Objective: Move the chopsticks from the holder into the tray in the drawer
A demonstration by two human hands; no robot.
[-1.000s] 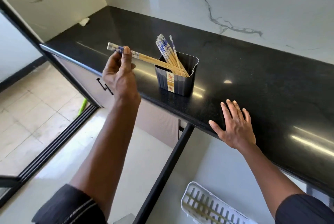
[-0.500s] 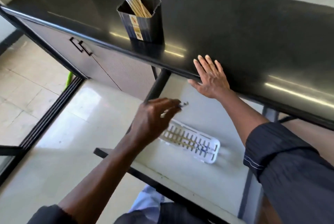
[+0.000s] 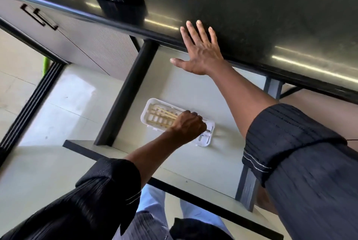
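The chopsticks (image 3: 162, 115) are lying in the white slotted tray (image 3: 145, 111) on the drawer (image 3: 193, 162) floor, their long axis running along the tray's length, tips pointing toward its left end. The left hand (image 3: 187, 126) is hovering over the tray's right half, fingers curled closed around the chopsticks' near ends. Beyond the tray, the right hand (image 3: 201, 55) is lying flat with fingers spread apart on the black bench (image 3: 271, 16) edge, holding nothing.

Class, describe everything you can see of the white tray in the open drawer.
The white tray is a long, shallow holder, apparently plastic, with rounded corners and a slotted floor. It lies flat and slantwise on the pale drawer floor. Tan chopsticks lie lengthwise inside. The left hand covers its middle, fingers closed; its grip is hidden.
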